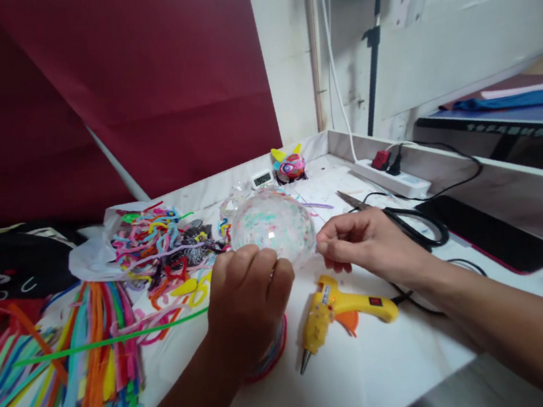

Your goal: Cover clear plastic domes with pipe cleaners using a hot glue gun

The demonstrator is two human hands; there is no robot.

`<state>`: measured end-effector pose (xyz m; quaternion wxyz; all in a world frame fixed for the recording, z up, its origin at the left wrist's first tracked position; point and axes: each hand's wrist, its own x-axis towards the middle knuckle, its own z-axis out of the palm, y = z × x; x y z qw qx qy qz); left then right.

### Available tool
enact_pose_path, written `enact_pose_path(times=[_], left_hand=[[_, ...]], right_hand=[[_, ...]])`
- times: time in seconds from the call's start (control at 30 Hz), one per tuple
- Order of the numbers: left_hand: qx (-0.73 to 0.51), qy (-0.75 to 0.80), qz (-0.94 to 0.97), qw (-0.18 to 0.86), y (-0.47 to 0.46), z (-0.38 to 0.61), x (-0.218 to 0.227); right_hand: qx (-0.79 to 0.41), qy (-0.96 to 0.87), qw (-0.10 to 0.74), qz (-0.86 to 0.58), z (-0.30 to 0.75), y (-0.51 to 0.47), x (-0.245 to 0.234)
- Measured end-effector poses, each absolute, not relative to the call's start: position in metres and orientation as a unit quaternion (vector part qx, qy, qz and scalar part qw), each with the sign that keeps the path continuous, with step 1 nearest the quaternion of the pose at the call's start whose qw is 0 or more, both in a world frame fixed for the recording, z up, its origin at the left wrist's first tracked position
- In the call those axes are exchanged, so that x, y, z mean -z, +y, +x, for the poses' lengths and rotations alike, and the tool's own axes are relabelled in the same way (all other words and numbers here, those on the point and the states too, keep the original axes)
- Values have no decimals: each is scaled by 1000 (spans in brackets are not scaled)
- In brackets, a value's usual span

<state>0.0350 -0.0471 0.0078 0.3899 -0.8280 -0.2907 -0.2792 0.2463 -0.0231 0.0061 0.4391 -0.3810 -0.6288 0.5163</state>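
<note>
A clear, rounded ball (272, 227) with coloured specks stands over the middle of the table. My left hand (252, 300) is closed around its near lower side; the fingers hide the part they grip. Below that hand shows a round base (278, 357) wound in coloured strands with a red rim. My right hand (358, 242) pinches at the ball's right edge, thumb and forefinger together; what lies between them is too small to tell. A green pipe cleaner (113, 338) reaches from the left to behind or into my left hand. A yellow glue gun (330, 313) lies below my right hand, nozzle towards me.
Bundled pipe cleaners (95, 356) and a plastic bag (89, 256) of curled pieces cover the left. Scissors (418, 220), a black phone (492, 233) and a power strip (392, 176) lie right. A small timer (263, 179) and a colourful figure (290, 166) stand behind.
</note>
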Motion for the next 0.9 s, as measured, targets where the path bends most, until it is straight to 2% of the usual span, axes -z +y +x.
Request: enact_pose_path(times=[0.4, 0.6, 0.9], left_hand=[[274, -249, -826, 424, -48, 34, -6], [276, -229, -833, 420, -48, 34, -8], [293, -242, -843, 380, -51, 35, -8]], right_hand=[[-623, -563, 393, -375, 246, -14, 0], [-601, -559, 417, -391, 243, -16, 5], [-501, -593, 481, -407, 237, -22, 4]])
